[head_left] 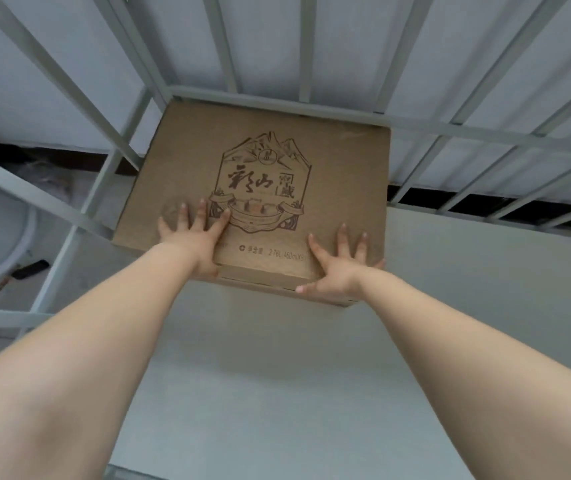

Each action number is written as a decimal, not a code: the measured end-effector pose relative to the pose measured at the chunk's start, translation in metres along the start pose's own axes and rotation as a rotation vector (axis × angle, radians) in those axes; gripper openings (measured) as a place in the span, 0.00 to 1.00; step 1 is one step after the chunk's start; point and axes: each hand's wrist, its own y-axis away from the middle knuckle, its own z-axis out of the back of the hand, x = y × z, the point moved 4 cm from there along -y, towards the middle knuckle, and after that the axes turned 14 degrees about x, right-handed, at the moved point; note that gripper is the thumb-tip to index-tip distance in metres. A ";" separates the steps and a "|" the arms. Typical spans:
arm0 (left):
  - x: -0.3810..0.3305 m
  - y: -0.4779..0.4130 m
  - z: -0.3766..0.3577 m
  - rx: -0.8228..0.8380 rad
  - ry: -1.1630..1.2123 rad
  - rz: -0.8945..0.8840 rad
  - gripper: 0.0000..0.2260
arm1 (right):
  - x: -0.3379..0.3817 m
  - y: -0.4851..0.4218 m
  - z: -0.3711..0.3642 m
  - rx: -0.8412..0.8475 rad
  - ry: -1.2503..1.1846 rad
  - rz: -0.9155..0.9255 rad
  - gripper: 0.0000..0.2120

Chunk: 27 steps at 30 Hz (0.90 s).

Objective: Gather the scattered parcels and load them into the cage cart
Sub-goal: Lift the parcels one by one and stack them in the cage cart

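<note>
Left grip [190, 237] & right grip [339, 268] press flat, fingers straight, on stiff carton [263, 174] in cage cart [260, 98]; prob. heavy w/ bottles, so hold base edges.

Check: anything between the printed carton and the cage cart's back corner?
Nothing visible. The carton lies on the cart floor with its far edge already at the rear rail, left side close to the side bars. The left hand and right hand press flat on its top.
</note>
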 end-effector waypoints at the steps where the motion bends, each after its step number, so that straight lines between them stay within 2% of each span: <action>1: -0.008 0.017 0.013 -0.033 -0.031 -0.013 0.44 | -0.001 0.018 0.012 -0.029 -0.067 0.018 0.43; 3: -0.025 0.058 0.039 -0.184 -0.059 -0.083 0.38 | -0.004 0.062 0.036 -0.196 -0.079 0.027 0.38; 4: -0.031 0.081 0.054 -0.240 -0.048 -0.110 0.35 | -0.005 0.089 0.046 -0.260 0.017 0.004 0.37; 6: -0.046 0.137 0.081 -0.227 -0.044 -0.199 0.28 | -0.008 0.153 0.056 -0.226 0.190 -0.022 0.36; 8: -0.062 0.195 0.107 -0.210 -0.086 -0.260 0.21 | -0.019 0.219 0.061 -0.142 0.223 -0.040 0.37; 11: -0.088 0.285 0.152 -0.329 -0.074 -0.291 0.15 | -0.043 0.335 0.085 -0.237 0.184 -0.109 0.35; 14: -0.134 0.378 0.190 -0.398 -0.144 -0.378 0.14 | -0.076 0.458 0.096 -0.399 0.075 -0.150 0.32; 18: -0.231 0.510 0.222 -0.564 -0.275 -0.552 0.13 | -0.156 0.606 0.082 -0.551 0.001 -0.269 0.28; 23: -0.391 0.659 0.226 -0.772 -0.523 -0.721 0.17 | -0.293 0.746 0.013 -0.663 -0.125 -0.414 0.25; 27: -0.516 0.755 0.196 -0.904 -0.583 -0.815 0.18 | -0.415 0.834 -0.064 -0.701 -0.185 -0.507 0.27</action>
